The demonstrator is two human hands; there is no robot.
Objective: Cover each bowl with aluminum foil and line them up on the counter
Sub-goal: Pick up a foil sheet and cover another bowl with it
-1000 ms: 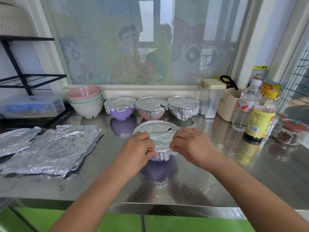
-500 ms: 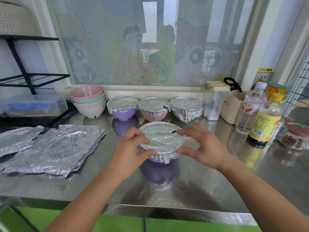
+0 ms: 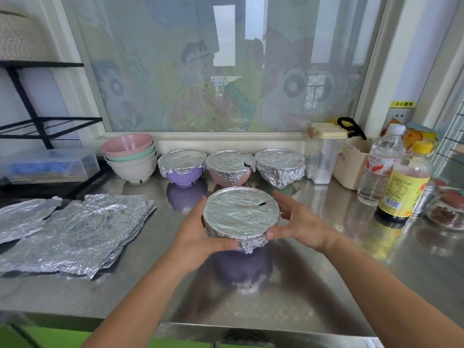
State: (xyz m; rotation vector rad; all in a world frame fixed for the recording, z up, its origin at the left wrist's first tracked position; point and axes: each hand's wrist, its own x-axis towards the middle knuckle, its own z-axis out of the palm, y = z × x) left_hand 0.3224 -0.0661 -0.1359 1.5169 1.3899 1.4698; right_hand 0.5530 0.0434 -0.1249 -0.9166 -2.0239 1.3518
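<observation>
A purple bowl covered with foil is in the middle of the steel counter, its foil torn slightly near the right rim. My left hand cups its left side and my right hand cups its right side, thumbs at the front. Behind it, along the window sill, stand three foil-covered bowls in a row: a purple one, a pink one with a torn edge, and a green one. Left of them sits a stack of uncovered bowls.
Crumpled foil sheets lie on the counter's left. A clear plastic box and a black rack stand at far left. At the right are a lidded container, a beige caddy, a water bottle, a sauce bottle and small jars.
Both hands shifted from pressing foil at the bowl's front rim to cupping its sides. The bowl now appears raised a little over its reflection.
</observation>
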